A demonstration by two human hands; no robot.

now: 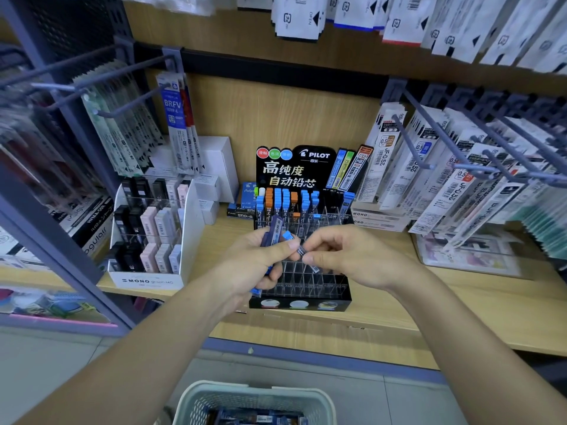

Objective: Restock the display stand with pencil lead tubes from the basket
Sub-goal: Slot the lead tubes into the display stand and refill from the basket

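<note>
Pencil lead tubes [274, 233], slim dark plastic sticks with blue caps, sit bunched in the curled left hand [257, 266] over the display stand [300, 303]. The right hand [349, 256] pinches a single tube [302, 250] between thumb and forefinger. The stand's clear grid is filled at 12 o'clock, while its front cells are open. A wood-grain shelf [352, 329] lies beneath, and a white lattice basket [214, 386] sits at 6 o'clock.

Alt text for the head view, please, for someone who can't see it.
The left hand grips several blue-capped lead tubes and the right hand pinches one tube, over a Pilot display stand on a wooden shelf. The stand's front slots look empty; a basket sits below.
</note>
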